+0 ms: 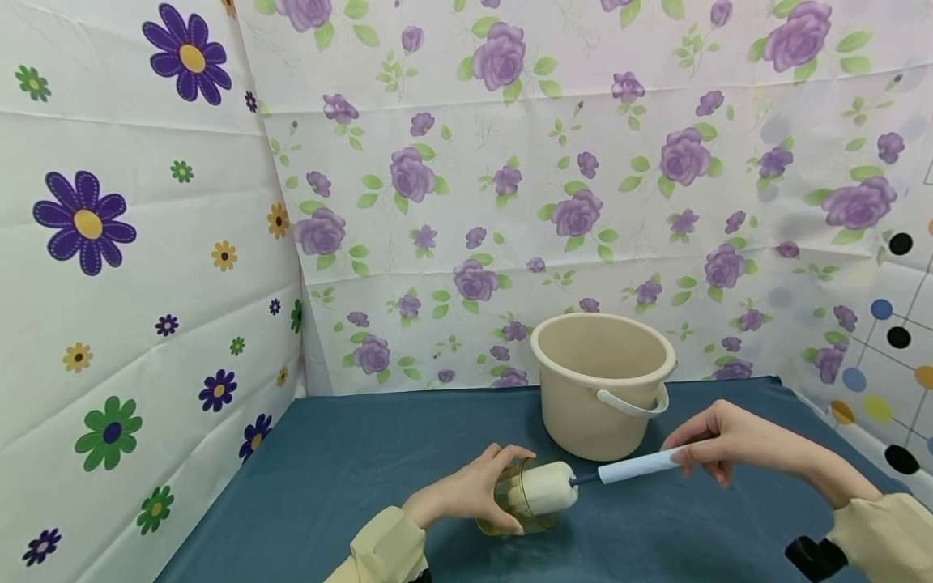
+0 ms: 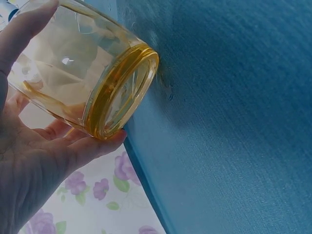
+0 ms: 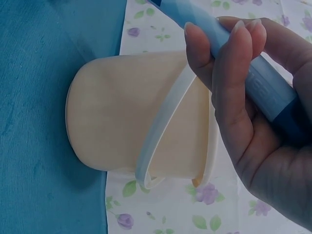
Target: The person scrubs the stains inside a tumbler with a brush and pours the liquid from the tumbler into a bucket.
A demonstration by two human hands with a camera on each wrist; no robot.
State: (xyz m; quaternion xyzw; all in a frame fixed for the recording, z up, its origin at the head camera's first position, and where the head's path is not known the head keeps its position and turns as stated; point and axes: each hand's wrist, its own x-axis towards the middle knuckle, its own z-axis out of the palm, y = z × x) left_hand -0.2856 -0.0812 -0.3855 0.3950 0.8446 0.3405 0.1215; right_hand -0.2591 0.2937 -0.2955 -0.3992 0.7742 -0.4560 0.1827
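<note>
In the head view my left hand (image 1: pixel 472 489) grips a clear amber-tinted drinking glass (image 1: pixel 513 492), tilted on its side low over the blue cloth. The left wrist view shows the thick amber base of the glass (image 2: pixel 119 90) facing the camera, with my fingers and thumb around its sides. A bottle brush with a cream sponge head (image 1: pixel 560 488) reaches into the glass mouth; part of the sponge is outside. My right hand (image 1: pixel 717 444) pinches the brush's light blue handle (image 1: pixel 636 467). From the right wrist, curled fingers show around that handle (image 3: pixel 265 85).
Behind the hands, a cream bucket (image 1: pixel 583 417) with a white carrying handle (image 1: pixel 628 406) stands upright near the back edge of the blue cloth (image 1: pixel 408 429). Flowered sheets (image 1: pixel 437 243) hang behind and at the left; a dotted sheet (image 1: pixel 892 364) hangs at the right.
</note>
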